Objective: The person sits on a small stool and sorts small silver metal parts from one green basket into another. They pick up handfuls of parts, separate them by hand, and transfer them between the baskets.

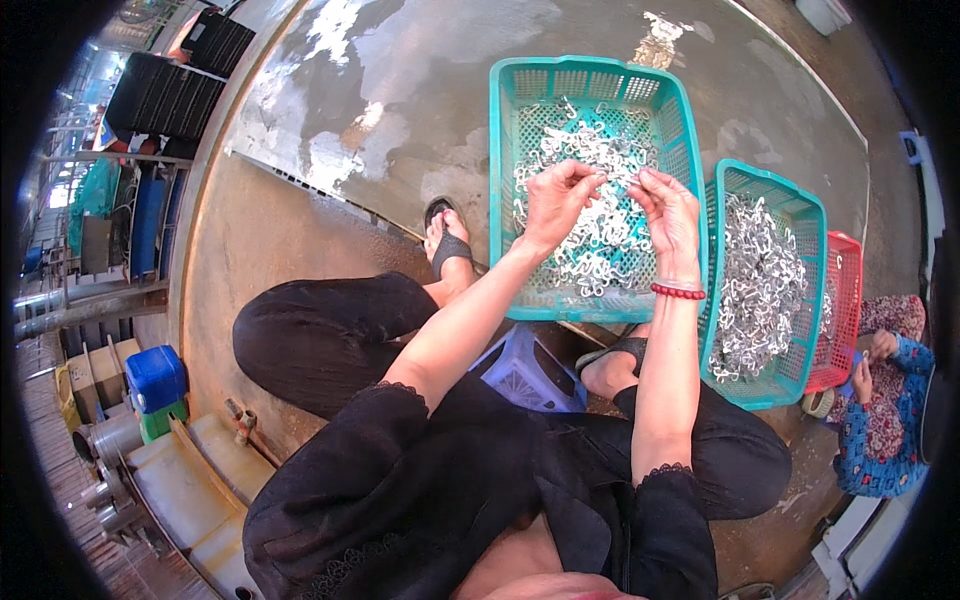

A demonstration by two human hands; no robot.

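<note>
Both my hands are over a green plastic basket (508, 262) that holds many small, pale, shiny hook-shaped pieces (592, 262). My left hand (560, 208) is closed in a pinch, with thumb and forefinger together at the fingertips. Close to it on the right, my right hand (668, 212) pinches too, its fingertips pointing left and a narrow gap between the two hands. What lies in either pinch is too small to make out. A red bead bracelet (678, 292) circles my right wrist.
A second green basket (716, 180), full of similar pieces, stands to the right, with a red basket (848, 245) beyond it. Another person in a blue patterned sleeve (885, 435) sits there. A blue-violet plastic stool (525, 372) is below the basket; jerrycans (200, 470) stand left.
</note>
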